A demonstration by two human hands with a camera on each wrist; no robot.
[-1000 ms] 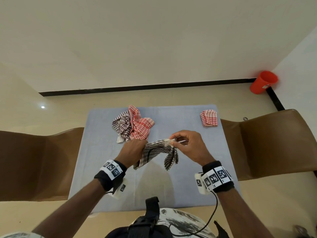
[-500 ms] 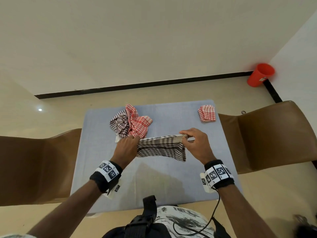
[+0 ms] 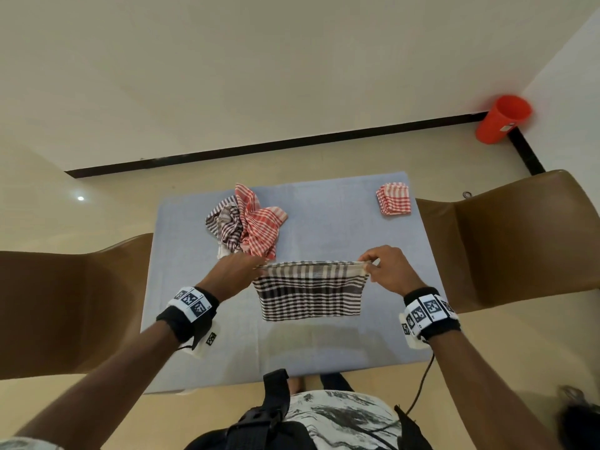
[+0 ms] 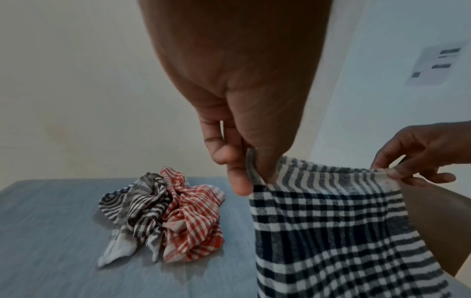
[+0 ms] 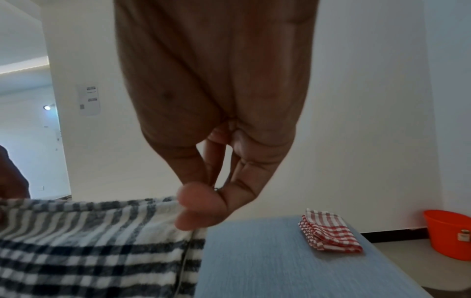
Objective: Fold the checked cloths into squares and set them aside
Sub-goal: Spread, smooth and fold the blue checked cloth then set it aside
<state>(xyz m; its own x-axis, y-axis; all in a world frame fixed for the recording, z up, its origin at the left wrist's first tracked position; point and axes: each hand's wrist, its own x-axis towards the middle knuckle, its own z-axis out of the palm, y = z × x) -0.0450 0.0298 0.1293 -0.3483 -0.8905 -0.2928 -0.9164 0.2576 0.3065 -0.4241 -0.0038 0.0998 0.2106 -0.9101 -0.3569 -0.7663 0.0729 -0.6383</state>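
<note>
A black-and-white checked cloth [image 3: 310, 292] hangs spread flat above the blue table [image 3: 341, 228]. My left hand [image 3: 238, 271] pinches its top left corner and my right hand [image 3: 383, 271] pinches its top right corner. The left wrist view shows the left thumb and fingers [image 4: 237, 175] closed on the cloth's edge [image 4: 331, 211]. In the right wrist view the right fingertips [image 5: 193, 209] nip the cloth's corner [image 5: 89, 242]. A crumpled heap of a red checked cloth [image 3: 259, 227] and a dark checked cloth [image 3: 224, 227] lies at the back left. A folded red checked square [image 3: 393, 199] sits at the back right corner.
Brown chairs stand on both sides of the table, left [image 3: 71, 306] and right [image 3: 509, 235]. An orange bucket [image 3: 501, 118] is on the floor by the far right wall. The heap [image 4: 165, 215] lies just beyond my left hand.
The bunched dark cloth has been pulled out flat. My hands moved apart, each keeping a top corner, and the cloth now hangs as a wide rectangle.
</note>
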